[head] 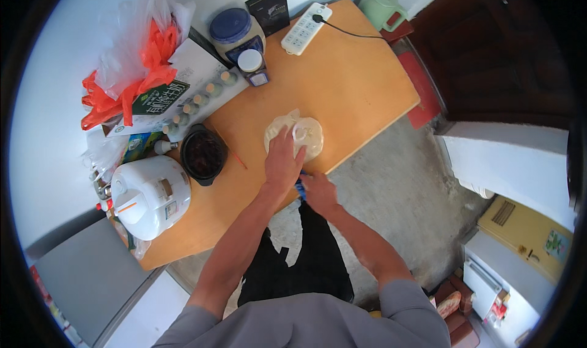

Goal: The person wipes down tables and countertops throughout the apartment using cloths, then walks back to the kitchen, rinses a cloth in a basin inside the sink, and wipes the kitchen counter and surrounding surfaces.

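A pale, translucent round item (312, 139), perhaps a plastic lid or bagged container, lies on the wooden table (348, 86) near its front edge. My left hand (283, 157) rests on its left part with fingers spread, the thumb towards the right. Just below and to the right, my right hand (318, 189) is closed around a blue patterned cloth or similar soft item (300, 186) at the table edge. Most of the blue item is hidden by my fingers, and its kind is unclear.
To the left are a black pot (203, 155), a white appliance (151, 196) and a milk carton box (202, 68) with plastic bags. Behind stand jars (238, 34), a black box (270, 11), a power strip (306, 29) with a cord, and a green kettle (380, 6).
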A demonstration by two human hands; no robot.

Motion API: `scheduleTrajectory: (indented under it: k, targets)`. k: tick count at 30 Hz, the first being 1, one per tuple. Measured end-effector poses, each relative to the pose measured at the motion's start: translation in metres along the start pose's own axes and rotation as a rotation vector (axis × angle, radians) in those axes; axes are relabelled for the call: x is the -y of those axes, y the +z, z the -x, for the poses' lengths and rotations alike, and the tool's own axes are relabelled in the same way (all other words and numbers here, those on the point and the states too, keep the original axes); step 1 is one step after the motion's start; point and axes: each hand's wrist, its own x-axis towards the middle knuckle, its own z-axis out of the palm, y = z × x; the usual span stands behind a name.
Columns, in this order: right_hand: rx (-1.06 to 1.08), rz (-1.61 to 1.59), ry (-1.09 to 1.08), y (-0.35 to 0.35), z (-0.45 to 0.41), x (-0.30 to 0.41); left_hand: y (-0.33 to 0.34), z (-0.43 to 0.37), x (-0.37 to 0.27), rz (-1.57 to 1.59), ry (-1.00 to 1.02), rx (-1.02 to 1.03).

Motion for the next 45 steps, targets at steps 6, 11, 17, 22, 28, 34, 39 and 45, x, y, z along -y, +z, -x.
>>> scheduleTrajectory:
  k: [6,11,17,22,28,34,39,45]
  targets:
    - [-0.270,0.062,0.051,-0.050,-0.042,-0.113,-0.005,-0.011,0.018,0.254,-0.133,0.107]
    - [-0.381,0.064,0.354,-0.104,-0.099,-0.163,-0.029,0.003,0.028,0.385,-0.184,0.159]
    - [-0.300,0.067,0.052,-0.071,-0.144,-0.104,-0.079,0.052,0.027,0.484,-0.123,0.027]
    - [-0.022,0.061,-0.222,-0.013,-0.178,0.023,-0.128,0.115,0.020,0.382,-0.245,0.064]
    - [-0.016,0.142,-0.425,0.015,-0.217,0.073,-0.148,0.158,0.016,0.378,-0.360,0.055]
    - [-0.234,0.433,0.129,-0.107,-0.280,-0.186,-0.135,0.181,0.017,0.516,-0.539,0.029]
    - [-0.423,0.518,0.689,-0.254,-0.197,-0.318,-0.134,0.183,0.009,0.583,-0.532,-0.004]
    - [-0.460,0.192,0.071,-0.119,-0.125,-0.244,-0.142,0.169,-0.004,0.460,-0.476,0.107]
